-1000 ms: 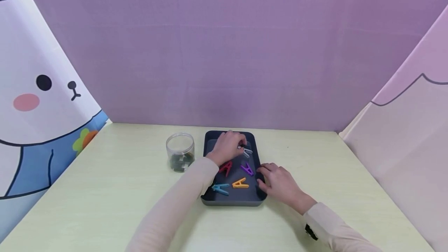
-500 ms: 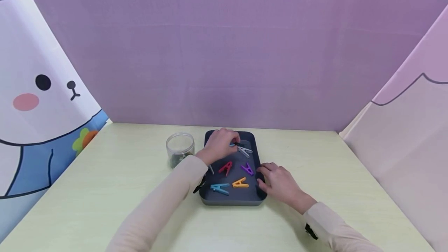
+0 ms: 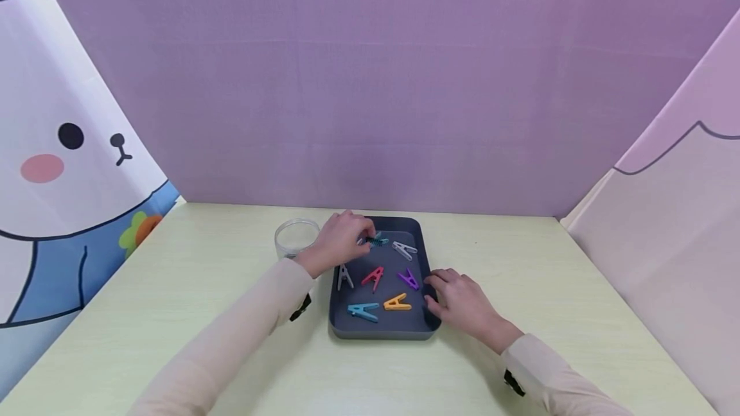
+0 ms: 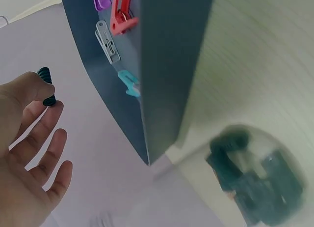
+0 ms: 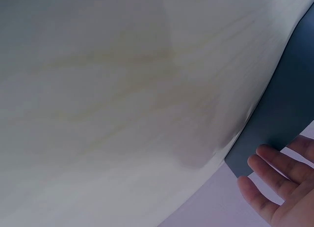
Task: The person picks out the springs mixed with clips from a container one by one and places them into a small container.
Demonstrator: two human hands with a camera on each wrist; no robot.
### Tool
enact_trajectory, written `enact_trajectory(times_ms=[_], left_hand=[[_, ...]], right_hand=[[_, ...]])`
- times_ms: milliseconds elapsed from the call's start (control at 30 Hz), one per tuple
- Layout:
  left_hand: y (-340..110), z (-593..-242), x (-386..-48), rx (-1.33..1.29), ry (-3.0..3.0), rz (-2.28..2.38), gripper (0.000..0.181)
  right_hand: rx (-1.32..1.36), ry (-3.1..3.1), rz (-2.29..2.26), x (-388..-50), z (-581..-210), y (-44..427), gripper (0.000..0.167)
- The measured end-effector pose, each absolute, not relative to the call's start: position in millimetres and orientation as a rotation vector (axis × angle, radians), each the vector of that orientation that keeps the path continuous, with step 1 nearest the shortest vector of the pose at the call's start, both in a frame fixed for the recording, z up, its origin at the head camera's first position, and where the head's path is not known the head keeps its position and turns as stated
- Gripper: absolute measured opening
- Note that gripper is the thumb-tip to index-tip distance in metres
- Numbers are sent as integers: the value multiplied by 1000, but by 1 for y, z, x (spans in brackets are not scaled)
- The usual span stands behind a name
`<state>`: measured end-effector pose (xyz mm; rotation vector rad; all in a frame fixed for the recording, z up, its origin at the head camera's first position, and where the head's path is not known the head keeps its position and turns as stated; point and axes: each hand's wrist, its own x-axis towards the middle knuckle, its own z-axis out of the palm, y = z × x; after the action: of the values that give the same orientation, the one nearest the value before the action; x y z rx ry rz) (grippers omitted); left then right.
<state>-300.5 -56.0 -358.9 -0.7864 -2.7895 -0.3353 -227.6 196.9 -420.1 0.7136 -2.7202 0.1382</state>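
Observation:
My left hand (image 3: 341,239) is over the far left of a dark grey tray (image 3: 384,335). Between thumb and index finger it pinches a small dark ridged piece (image 4: 46,87), its exact kind unclear; the other fingers are spread. Inside the tray lie several clothespins: teal (image 3: 363,312), orange (image 3: 397,302), purple (image 3: 408,278), red (image 3: 374,277), pale grey (image 3: 344,277) and white (image 3: 405,249). Another teal clothespin (image 4: 129,83) lies near the far end, partly hidden in the head view. My right hand (image 3: 465,300) rests its fingers against the tray's right wall.
Left of the tray stands a clear round jar (image 3: 297,223), partly hidden by the left arm. Blurred dark green pieces (image 4: 257,187) show inside it in the left wrist view. A purple backdrop (image 3: 370,114) rises behind the pale table (image 3: 231,275).
My left hand has moved left across the tray's far end with the dark ridged piece, uncovering the white, red and pale grey clothespins. My right hand has stayed in place.

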Motion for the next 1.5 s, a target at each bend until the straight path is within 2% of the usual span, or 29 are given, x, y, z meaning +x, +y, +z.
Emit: enact_trajectory(times_ms=[267, 967, 1500], left_hand=[[-84, -351, -292, -723, -2823, -328, 18], [-160, -342, -286, -707, -2612, -405, 12], [-178, -354, -290, -643, -2657, -418, 10]], right_hand=[[723, -2707, 139, -228, -420, 197, 31], [714, -2715, 145, -228, -420, 197, 31], [718, -2696, 138, -228, -421, 197, 31]])
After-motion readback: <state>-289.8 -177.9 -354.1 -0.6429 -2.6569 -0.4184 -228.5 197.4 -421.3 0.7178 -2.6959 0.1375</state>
